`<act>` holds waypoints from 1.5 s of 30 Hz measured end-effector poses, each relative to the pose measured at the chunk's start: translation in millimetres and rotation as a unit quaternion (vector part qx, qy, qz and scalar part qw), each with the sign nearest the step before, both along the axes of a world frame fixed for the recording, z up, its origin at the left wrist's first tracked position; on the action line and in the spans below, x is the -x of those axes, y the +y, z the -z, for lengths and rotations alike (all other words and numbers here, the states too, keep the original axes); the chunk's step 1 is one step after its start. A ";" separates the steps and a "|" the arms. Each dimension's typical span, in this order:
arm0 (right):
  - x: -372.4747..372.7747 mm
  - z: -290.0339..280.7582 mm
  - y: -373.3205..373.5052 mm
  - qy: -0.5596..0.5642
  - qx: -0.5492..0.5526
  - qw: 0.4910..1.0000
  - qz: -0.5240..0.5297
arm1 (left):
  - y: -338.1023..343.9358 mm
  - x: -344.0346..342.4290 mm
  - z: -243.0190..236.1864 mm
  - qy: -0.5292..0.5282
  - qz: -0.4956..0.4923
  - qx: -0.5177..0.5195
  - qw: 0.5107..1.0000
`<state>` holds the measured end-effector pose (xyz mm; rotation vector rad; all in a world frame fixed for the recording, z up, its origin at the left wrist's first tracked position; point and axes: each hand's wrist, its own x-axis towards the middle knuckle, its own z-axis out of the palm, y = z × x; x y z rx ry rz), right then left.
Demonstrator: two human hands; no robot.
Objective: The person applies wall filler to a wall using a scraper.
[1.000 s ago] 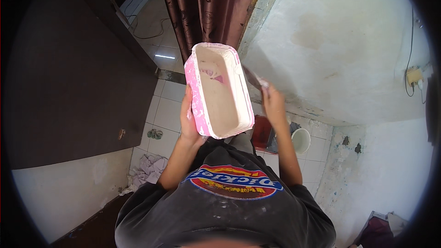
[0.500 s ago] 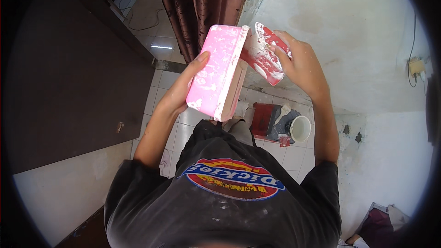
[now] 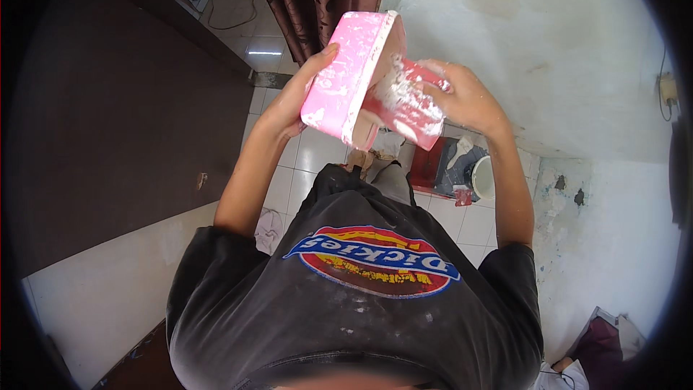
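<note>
A pink rectangular plastic tub (image 3: 343,76), smeared with white paste, is tilted on its side with its opening facing right. My left hand (image 3: 299,92) grips it from the left, thumb on its outer wall. In my right hand (image 3: 465,98) is a red putty scraper (image 3: 421,121) with a flat blade, thickly coated in white paste. Its left end reaches into the tub's mouth, where part of it is hidden. The fingers of my right hand are closed around the scraper's right side.
Below on the tiled floor stands a red and dark grey object (image 3: 440,166) beside a white bucket (image 3: 485,177). A brown curtain (image 3: 328,0) hangs ahead, next to a patchy plastered wall (image 3: 534,50). To the left is a dark panel (image 3: 108,123). A socket (image 3: 668,88) with a cable sits at right.
The scraper has moved left and down, from beside the tub's rim into its mouth. The tub has risen slightly in view and tilted a little more.
</note>
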<state>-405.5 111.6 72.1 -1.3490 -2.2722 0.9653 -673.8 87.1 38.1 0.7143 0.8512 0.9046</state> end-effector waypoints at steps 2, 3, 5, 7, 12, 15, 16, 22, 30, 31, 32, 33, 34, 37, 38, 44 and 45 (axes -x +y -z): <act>8.0 5.3 -12.1 0.006 0.010 1.000 -0.014 | 0.1 -1.9 1.3 0.007 -0.021 -0.002 1.000; 12.0 6.1 -16.6 0.019 0.037 0.999 -0.022 | 0.1 -2.1 1.6 0.013 -0.042 -0.007 0.999; 11.5 12.5 -18.0 0.064 0.153 0.986 -0.025 | -0.3 -2.6 2.1 0.010 -0.052 0.001 0.999; 8.4 18.2 -22.6 0.117 0.202 0.972 -0.008 | 0.0 -3.8 4.9 0.006 -0.062 0.008 0.998; 2.2 49.0 -25.9 0.254 0.290 0.923 -0.009 | -3.3 -7.2 22.1 -0.005 -0.051 0.037 0.998; -4.2 74.6 -28.0 0.354 0.354 0.866 -0.006 | -5.8 -10.7 34.1 -0.020 -0.046 0.075 0.996; -5.7 79.3 -32.9 0.392 0.361 0.846 0.008 | -8.3 -12.4 36.4 -0.018 -0.045 0.076 0.996; -2.5 96.6 -51.0 0.466 0.392 0.788 0.085 | -13.4 -7.0 56.7 -0.040 -0.106 0.100 0.989; 7.8 123.7 -78.8 0.613 0.330 0.680 0.231 | -36.9 -15.5 75.0 -0.190 -0.155 0.070 0.967; 10.4 125.4 -79.8 0.647 0.300 0.652 0.258 | -40.1 -14.0 77.5 -0.199 -0.156 0.077 0.964; 8.6 123.6 -78.3 0.680 0.266 0.621 0.286 | -41.3 -14.9 79.7 -0.209 -0.155 0.086 0.962; 1.3 115.8 -69.6 0.705 0.246 0.610 0.265 | -40.5 -16.2 82.0 -0.212 -0.147 0.078 0.963; -7.2 109.1 -60.7 0.718 0.210 0.599 0.286 | -38.6 -17.6 85.0 -0.216 -0.148 0.084 0.961; -38.0 79.4 -30.3 0.692 0.134 0.614 0.356 | -38.6 -20.7 84.3 -0.216 -0.138 0.082 0.963; -43.6 69.2 -21.0 0.665 0.088 0.634 0.384 | -38.6 -20.6 83.4 -0.212 -0.137 0.077 0.965; -61.1 44.1 48.7 0.425 -0.270 0.751 0.428 | -42.8 -19.3 77.7 -0.215 -0.116 0.067 0.967; -59.2 41.7 61.7 0.327 -0.320 0.761 0.460 | -43.3 -20.1 76.4 -0.207 -0.119 0.076 0.968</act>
